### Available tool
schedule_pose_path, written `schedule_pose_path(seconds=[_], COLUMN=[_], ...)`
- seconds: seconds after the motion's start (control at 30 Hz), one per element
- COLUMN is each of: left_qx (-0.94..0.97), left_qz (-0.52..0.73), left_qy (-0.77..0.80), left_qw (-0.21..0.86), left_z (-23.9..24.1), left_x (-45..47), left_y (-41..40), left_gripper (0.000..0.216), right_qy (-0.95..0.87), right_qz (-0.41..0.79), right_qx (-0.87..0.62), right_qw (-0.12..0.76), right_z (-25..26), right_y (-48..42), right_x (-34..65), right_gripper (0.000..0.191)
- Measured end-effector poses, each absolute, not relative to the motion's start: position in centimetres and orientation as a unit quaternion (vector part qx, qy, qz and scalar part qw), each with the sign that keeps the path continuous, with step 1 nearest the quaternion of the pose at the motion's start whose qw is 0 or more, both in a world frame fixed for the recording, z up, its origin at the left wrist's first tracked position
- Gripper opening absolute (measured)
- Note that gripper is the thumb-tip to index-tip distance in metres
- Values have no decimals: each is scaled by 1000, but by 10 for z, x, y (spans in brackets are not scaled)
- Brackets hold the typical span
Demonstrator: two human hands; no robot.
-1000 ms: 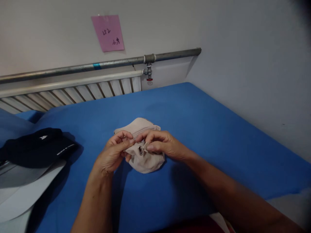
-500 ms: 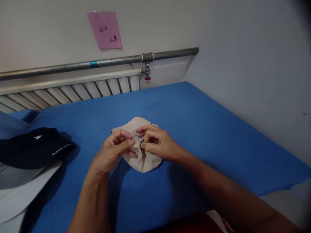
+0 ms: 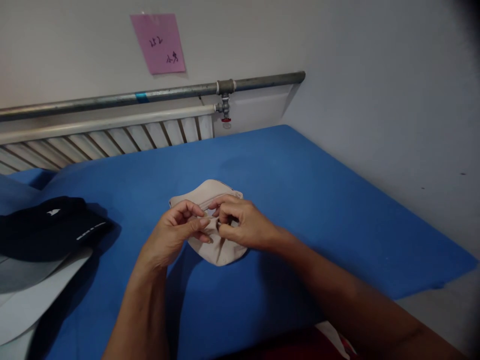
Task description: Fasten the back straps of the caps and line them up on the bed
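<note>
A small beige fabric cap (image 3: 215, 248) lies on the blue mattress (image 3: 300, 200) in front of me. My left hand (image 3: 173, 237) pinches the cap's fabric at its left side with thumb and fingers closed. My right hand (image 3: 243, 223) grips the cap from the right, its fingers curled over the strap and the metal buckle, which is now hidden under them. Both hands meet over the middle of the cap.
A black cap (image 3: 48, 227) rests on grey and white caps (image 3: 33, 290) at the left edge. A radiator (image 3: 112, 135) and a metal pipe (image 3: 168, 92) run along the back wall, under a pink note (image 3: 157, 42). A white wall (image 3: 393, 100) borders the mattress on the right.
My right fingers have curled in over the strap, covering the metal buckle that showed one second ago. The left hand has kept its pinch. The view has shifted slightly.
</note>
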State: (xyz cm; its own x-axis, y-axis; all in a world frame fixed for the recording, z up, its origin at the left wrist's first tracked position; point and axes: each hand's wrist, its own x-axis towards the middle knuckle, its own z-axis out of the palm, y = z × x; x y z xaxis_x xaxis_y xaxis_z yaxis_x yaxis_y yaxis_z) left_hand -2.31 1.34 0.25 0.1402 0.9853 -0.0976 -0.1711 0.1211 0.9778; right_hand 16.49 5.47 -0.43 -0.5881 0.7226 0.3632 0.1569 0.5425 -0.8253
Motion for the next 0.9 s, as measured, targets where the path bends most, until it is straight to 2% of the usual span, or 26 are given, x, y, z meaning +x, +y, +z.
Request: schedule_pose_path(seconds=[0.3,0.53,0.9], left_qx=[451,441,460], left_qz=[497,528,519], left_qy=[443,428,451], left_qw=[595,586,562], left_z=[6,5,1], left_x=[-23,-22,-11], left_y=[12,12,14], left_gripper=[23,23,18], right_qy=[-794,-795,-808], right_qz=[433,427,414], right_qx=[-226,-209,-261], right_qw=[361,377,329], right_z=[3,3,8], right_y=[62,64,63], right_x=[178,180,177], right_gripper=[5,1,13])
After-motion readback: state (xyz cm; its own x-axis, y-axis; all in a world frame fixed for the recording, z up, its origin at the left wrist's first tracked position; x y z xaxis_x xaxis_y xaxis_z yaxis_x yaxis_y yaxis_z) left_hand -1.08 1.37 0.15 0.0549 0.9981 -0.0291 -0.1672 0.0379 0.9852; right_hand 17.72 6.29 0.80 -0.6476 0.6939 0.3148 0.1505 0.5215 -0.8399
